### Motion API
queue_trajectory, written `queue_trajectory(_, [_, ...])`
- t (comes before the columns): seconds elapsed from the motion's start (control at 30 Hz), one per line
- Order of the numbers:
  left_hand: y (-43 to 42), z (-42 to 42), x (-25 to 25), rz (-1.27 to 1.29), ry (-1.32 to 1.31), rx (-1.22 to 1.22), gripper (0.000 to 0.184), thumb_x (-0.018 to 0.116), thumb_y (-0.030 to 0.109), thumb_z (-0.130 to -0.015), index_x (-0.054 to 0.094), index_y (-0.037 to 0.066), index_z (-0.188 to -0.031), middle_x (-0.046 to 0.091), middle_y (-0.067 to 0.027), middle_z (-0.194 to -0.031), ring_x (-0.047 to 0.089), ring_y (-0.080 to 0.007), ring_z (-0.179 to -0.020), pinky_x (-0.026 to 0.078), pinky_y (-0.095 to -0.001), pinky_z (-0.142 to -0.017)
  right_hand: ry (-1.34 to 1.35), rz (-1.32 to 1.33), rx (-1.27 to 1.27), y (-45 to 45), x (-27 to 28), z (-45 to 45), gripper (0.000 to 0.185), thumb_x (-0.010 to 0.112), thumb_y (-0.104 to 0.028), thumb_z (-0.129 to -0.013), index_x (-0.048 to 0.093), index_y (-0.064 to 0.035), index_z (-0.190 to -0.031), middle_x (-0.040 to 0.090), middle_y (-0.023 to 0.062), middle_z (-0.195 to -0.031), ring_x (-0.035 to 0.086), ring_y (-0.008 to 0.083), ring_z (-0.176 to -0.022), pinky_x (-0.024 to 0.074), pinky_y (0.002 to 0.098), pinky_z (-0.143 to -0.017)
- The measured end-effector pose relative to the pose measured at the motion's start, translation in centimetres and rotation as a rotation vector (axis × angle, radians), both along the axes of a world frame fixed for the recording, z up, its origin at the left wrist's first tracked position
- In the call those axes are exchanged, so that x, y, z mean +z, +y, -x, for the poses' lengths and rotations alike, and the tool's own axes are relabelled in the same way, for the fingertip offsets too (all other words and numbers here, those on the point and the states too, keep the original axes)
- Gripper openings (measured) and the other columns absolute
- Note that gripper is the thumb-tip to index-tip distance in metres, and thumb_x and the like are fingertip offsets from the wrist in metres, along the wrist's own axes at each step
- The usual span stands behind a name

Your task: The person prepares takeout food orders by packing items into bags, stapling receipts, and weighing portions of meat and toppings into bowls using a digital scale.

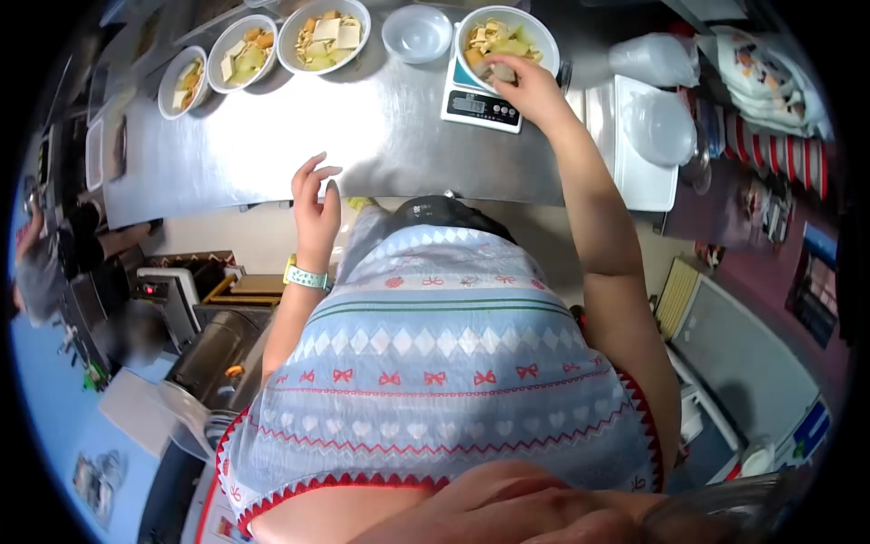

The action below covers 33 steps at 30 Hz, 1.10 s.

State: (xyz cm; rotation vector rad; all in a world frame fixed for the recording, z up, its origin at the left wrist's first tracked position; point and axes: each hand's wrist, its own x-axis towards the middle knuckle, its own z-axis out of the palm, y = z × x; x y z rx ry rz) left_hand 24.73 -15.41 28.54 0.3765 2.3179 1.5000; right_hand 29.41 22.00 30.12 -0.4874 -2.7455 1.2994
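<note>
A white bowl [551, 47] of mixed food pieces stands on a digital kitchen scale [483, 108] with a lit display. My right hand [526, 86] reaches over the near rim of this bowl, its fingers closed around a greyish-brown food piece [498, 72]. The exact kind of that piece is too small to tell. Yellow and pale green chunks [503, 41] lie in the bowl. Near the front edge of the metal counter [381, 145], my left hand [315, 199] hovers with fingers apart and nothing in them.
Three filled white bowls [364, 53] line the counter's back left. Beside the scale is an empty clear bowl [417, 34]. To the right sit stacked clear containers [657, 127] on a white tray [645, 189], with plastic bags [766, 82] beyond. Another person [43, 263] is at far left.
</note>
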Motion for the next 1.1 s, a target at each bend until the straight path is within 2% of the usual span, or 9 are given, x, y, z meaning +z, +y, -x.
queue_trajectory(0.1, [-0.4,-1.7,-0.4,0.057,0.241,-0.009,0.023,0.052,-0.004,-0.084,0.061,0.006,-0.102,0.050,-0.0105,-0.129,0.047,-0.0250,-0.121,0.038,-0.0353,-0.099,0.073,-0.128,0.085,2.0,-0.2,-0.7,0.035,0.061,-0.009,-0.079,0.062,-0.0090,-0.114,0.063,0.0165,-0.101,0.060,0.0310,-0.099,0.0482,0.0346,-0.087])
queue_trajectory(0.43, [0.9,-4.3,-1.2,-0.008,0.161,0.142,0.024,0.050,-0.005,-0.084,0.060,0.005,-0.103,0.050,-0.0118,-0.129,0.045,-0.0256,-0.123,0.036,-0.0358,-0.103,0.137,-0.303,0.210,4.0,-0.6,-1.0,0.032,0.065,-0.012,-0.081,0.064,-0.0105,-0.113,0.065,0.0142,-0.102,0.062,0.0301,-0.096,0.0479,0.0374,-0.088])
queue_trajectory(0.57, [2.0,-4.3,-1.2,0.001,0.173,0.125,0.024,0.051,-0.004,-0.084,0.061,0.005,-0.103,0.050,-0.0118,-0.129,0.046,-0.0260,-0.123,0.036,-0.0361,-0.103,0.106,0.074,-0.025,4.9,-2.4,-1.2,0.025,0.063,-0.018,-0.086,0.066,-0.0084,-0.108,0.069,0.0128,-0.094,0.066,0.0278,-0.088,0.0507,0.0355,-0.080])
queue_trajectory(0.67, [2.9,-4.0,-0.6,0.032,0.180,0.107,0.023,0.052,-0.002,-0.084,0.063,0.008,-0.101,0.050,-0.0094,-0.128,0.047,-0.0214,-0.116,0.043,-0.0294,-0.089,0.130,-0.094,0.084,3.6,-1.6,-1.0,0.022,0.061,-0.016,-0.087,0.066,-0.0073,-0.106,0.068,0.0151,-0.097,0.065,0.0311,-0.086,0.0513,0.0363,-0.077])
queue_trajectory(0.73, [3.2,-3.8,-0.3,0.011,0.168,0.085,0.022,0.051,-0.003,-0.084,0.061,0.005,-0.102,0.049,-0.0126,-0.130,0.046,-0.0269,-0.123,0.036,-0.0368,-0.103,0.165,-0.250,0.075,3.8,-1.3,-1.2,0.020,0.058,-0.015,-0.088,0.067,-0.0081,-0.105,0.067,0.0168,-0.097,0.065,0.0334,-0.085,0.0513,0.0375,-0.077])
queue_trajectory(0.83, [3.3,-3.7,0.4,-0.042,0.085,0.089,0.023,0.052,-0.003,-0.084,0.062,0.005,-0.102,0.050,-0.0126,-0.129,0.046,-0.0270,-0.123,0.037,-0.0370,-0.103,0.081,-0.219,0.134,3.5,-1.3,-1.5,0.019,0.058,-0.016,-0.090,0.067,-0.0105,-0.106,0.068,0.0143,-0.098,0.067,0.0273,-0.089,0.0510,0.0310,-0.078])
queue_trajectory(0.9, [2.9,-3.5,-0.4,0.014,0.160,0.051,0.023,0.051,-0.003,-0.084,0.062,0.005,-0.103,0.050,-0.0127,-0.129,0.046,-0.0269,-0.123,0.037,-0.0369,-0.102,0.048,-0.093,0.096,2.8,-1.7,-1.6,0.018,0.057,-0.015,-0.089,0.068,-0.0107,-0.103,0.067,0.0171,-0.093,0.066,0.0311,-0.086,0.0511,0.0351,-0.077])
queue_trajectory(1.03, [2.1,-2.9,0.4,0.089,0.249,0.024,0.024,0.051,-0.004,-0.084,0.062,0.005,-0.104,0.049,-0.0131,-0.129,0.046,-0.0266,-0.124,0.038,-0.0365,-0.102,0.448,0.098,-0.340,6.1,-2.1,-2.4,0.023,0.051,-0.018,-0.096,0.064,-0.0030,-0.109,0.070,0.0117,-0.092,0.066,0.0161,-0.084,0.0504,0.0282,-0.076])
queue_trajectory(1.1, [1.8,-2.5,0.9,0.039,0.193,0.061,0.024,0.050,-0.004,-0.084,0.062,0.005,-0.104,0.049,-0.0130,-0.130,0.046,-0.0264,-0.123,0.039,-0.0364,-0.102,0.409,0.263,-0.431,6.2,-1.0,-4.4,0.025,0.050,-0.018,-0.098,0.061,0.0010,-0.110,0.068,0.0067,-0.086,0.062,0.0137,-0.079,0.0491,0.0256,-0.075])
